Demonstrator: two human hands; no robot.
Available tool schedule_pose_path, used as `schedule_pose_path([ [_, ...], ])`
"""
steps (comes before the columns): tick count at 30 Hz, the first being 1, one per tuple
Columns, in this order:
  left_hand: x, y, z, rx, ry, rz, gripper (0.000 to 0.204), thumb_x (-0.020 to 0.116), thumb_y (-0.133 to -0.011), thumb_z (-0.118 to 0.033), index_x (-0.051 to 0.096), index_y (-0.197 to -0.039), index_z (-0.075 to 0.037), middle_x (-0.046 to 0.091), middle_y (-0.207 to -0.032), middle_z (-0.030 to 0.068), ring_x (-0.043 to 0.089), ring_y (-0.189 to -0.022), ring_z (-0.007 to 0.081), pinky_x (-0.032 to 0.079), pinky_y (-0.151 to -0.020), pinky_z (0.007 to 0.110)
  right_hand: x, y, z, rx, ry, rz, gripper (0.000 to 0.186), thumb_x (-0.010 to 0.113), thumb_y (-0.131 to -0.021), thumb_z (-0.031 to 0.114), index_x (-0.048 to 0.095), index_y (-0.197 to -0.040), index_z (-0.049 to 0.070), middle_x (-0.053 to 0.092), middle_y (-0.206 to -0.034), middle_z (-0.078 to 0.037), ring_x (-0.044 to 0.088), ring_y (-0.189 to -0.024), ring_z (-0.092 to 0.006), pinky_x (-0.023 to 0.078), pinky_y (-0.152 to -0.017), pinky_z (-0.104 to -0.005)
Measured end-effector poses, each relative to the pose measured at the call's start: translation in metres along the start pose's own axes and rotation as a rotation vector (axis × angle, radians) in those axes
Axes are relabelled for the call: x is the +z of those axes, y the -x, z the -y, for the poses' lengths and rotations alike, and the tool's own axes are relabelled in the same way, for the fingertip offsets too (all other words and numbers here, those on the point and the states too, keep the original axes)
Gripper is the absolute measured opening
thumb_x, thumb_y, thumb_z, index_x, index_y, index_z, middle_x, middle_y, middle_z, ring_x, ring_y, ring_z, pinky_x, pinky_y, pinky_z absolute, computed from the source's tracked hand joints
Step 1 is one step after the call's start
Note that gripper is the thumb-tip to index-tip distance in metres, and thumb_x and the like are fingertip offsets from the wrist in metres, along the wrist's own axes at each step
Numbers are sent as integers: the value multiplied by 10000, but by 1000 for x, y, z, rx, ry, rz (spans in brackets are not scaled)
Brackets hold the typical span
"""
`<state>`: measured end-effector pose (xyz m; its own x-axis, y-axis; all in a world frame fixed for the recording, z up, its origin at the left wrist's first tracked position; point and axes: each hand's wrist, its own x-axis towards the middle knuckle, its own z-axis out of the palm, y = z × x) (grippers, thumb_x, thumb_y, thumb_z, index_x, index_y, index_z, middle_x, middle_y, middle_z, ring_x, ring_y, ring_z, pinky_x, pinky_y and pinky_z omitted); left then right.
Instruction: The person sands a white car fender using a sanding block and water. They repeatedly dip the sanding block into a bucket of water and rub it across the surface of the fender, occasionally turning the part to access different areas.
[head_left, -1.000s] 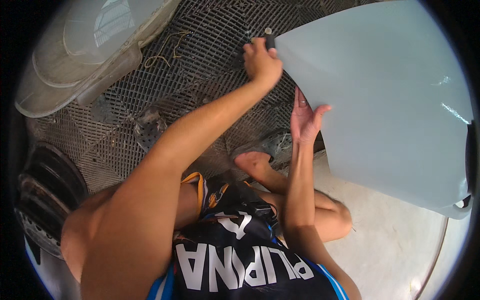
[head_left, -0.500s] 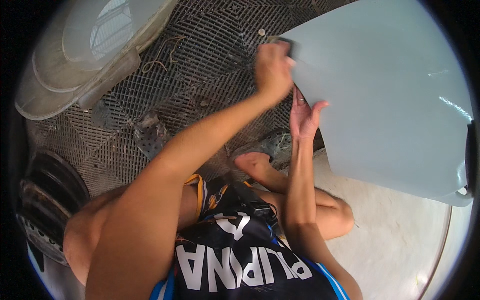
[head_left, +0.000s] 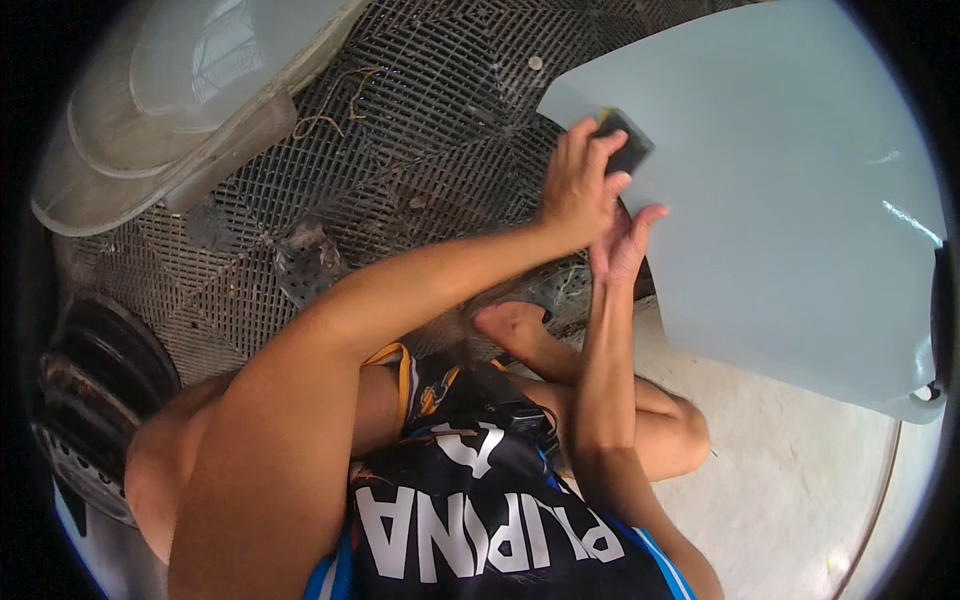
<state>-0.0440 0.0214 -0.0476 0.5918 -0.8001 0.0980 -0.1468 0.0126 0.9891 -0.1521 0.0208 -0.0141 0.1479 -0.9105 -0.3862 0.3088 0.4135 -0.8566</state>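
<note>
A dark sanding block [head_left: 629, 146], with a yellowish bit at its top edge, is held in my left hand [head_left: 582, 188]. The block lies on the smooth pale grey panel [head_left: 780, 210], near its left edge; its underside is hidden. My left fingers and thumb close around the block. Just below, my right hand [head_left: 622, 252] is turned palm up at that same edge. Its thumb rests over the panel's top face while the fingers go beneath, mostly hidden by the panel and my left hand.
Black slatted floor matting [head_left: 420, 130] spreads to the left, with thin string [head_left: 350, 100] on it. A curved, dusty translucent part [head_left: 180, 110] stands at the upper left. A dark wheel rim [head_left: 105, 390] sits at lower left. Pale flooring [head_left: 760, 450] lies below the panel.
My left hand has moved the block right and toward me, from the panel's upper left corner further onto its surface. The right hand stays at the edge, barely shifted.
</note>
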Motion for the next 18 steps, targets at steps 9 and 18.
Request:
schedule_pose_path([
  [9,2,-3,26,-141,-31,100,426,640,-891,-104,474,-1273,-13,491,-1236,234,520,-1143,414,439,-959,503,-2,-1,2,-77,7,-64,932,678,-834,594,326,-1525,78,460,-1518,-101,493,-1351,-307,291,-1241,-480],
  [18,-59,-88,104,-407,788,-140,320,600,-980,-208,559,-1254,-48,676,-1053,119,668,-972,231,549,-856,382,-7,-10,-6,-86,13,21,918,664,-859,564,272,-1543,92,406,-1532,-93,454,-1369,-308,277,-1246,-501],
])
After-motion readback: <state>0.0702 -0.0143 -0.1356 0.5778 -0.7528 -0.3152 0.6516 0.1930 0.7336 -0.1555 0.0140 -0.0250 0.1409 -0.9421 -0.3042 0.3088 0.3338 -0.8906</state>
